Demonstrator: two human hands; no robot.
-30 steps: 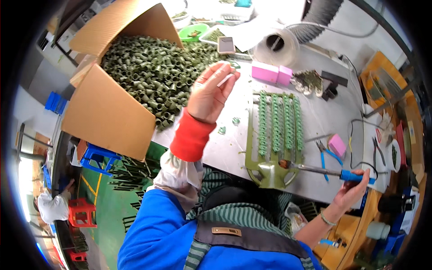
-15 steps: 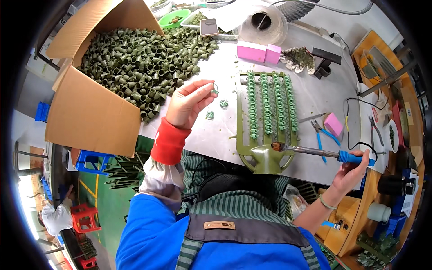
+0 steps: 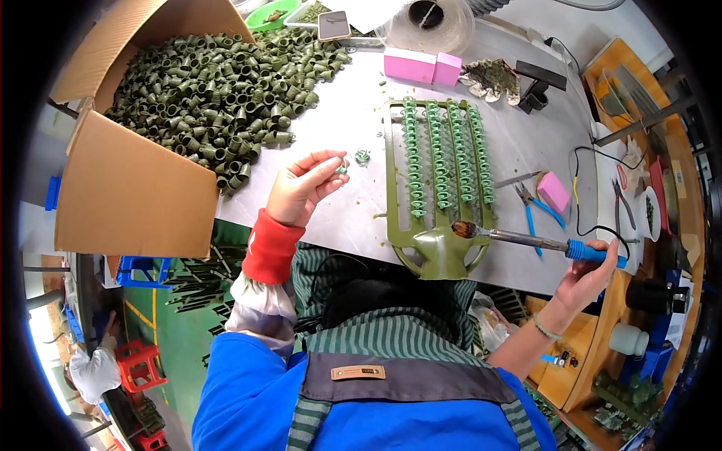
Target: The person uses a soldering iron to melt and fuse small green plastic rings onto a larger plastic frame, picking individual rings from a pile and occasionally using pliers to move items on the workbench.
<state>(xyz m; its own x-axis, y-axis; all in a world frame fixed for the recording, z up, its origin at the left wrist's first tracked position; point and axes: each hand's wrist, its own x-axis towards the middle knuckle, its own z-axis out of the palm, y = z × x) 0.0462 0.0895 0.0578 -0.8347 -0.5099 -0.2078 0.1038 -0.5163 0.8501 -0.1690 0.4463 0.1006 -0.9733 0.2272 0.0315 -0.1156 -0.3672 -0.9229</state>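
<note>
Between my left thumb and fingertips is a small green plastic ring piece [image 3: 342, 167]; my left hand [image 3: 299, 185] is just above the table, left of another loose ring piece [image 3: 362, 155]. My right hand [image 3: 585, 275] grips the blue handle of a soldering iron [image 3: 526, 240]. The iron's browned tip is over the lower end of an olive-green plastic frame [image 3: 442, 255]. Rows of lighter green ring pieces [image 3: 441, 161] line the bars of this frame, which lies flat on the table.
A cardboard box [image 3: 135, 184] lies tipped at left, with a heap of olive cup-shaped parts [image 3: 226, 98] spilling out. Beyond the frame are pink blocks [image 3: 410, 65], a stained glove [image 3: 490, 79] and a phone [image 3: 334, 25]. Blue-handled pliers [image 3: 538, 210] lie right of the frame.
My left hand has come down toward the table with the ring piece; a loose ring near it no longer shows separately. The iron stays over the frame's lower end. The whole view has shifted slightly.
</note>
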